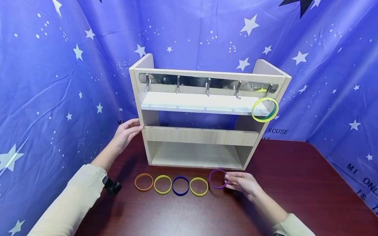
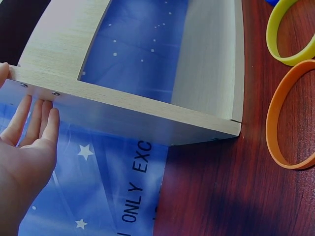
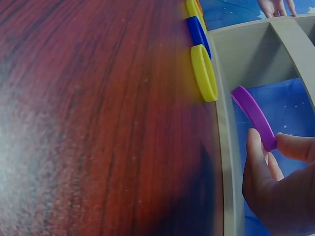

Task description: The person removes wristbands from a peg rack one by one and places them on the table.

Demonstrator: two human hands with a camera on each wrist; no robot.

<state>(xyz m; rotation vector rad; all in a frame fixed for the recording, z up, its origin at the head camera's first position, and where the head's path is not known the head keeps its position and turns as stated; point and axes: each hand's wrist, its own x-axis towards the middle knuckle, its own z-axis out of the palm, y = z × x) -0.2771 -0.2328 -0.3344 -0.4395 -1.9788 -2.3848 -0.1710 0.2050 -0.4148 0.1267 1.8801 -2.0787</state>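
Note:
My right hand (image 1: 243, 184) pinches a purple wristband (image 3: 257, 117) between thumb and fingers, at its right side. In the head view this band appears before the front bottom edge of a light wooden rack (image 1: 203, 136). With extended fingers, my left hand (image 1: 126, 133) touches the rack's left side panel; the left wrist view shows fingertips on its outer face, near two screws. Left of the purple band lie an orange wristband (image 1: 143, 190), a yellow wristband (image 1: 163, 193), a dark blue wristband (image 1: 180, 194) and another yellow wristband (image 1: 199, 195), in a row on the table.
Several metal hooks (image 1: 208, 87) line a strip along the rack's upper front. From the rightmost hook hangs a yellow wristband with green inside (image 1: 253, 114). A white shelf (image 1: 192, 102) sits behind the hooks. Blue starry cloth (image 1: 200, 36) surrounds the dark red table (image 1: 295, 183).

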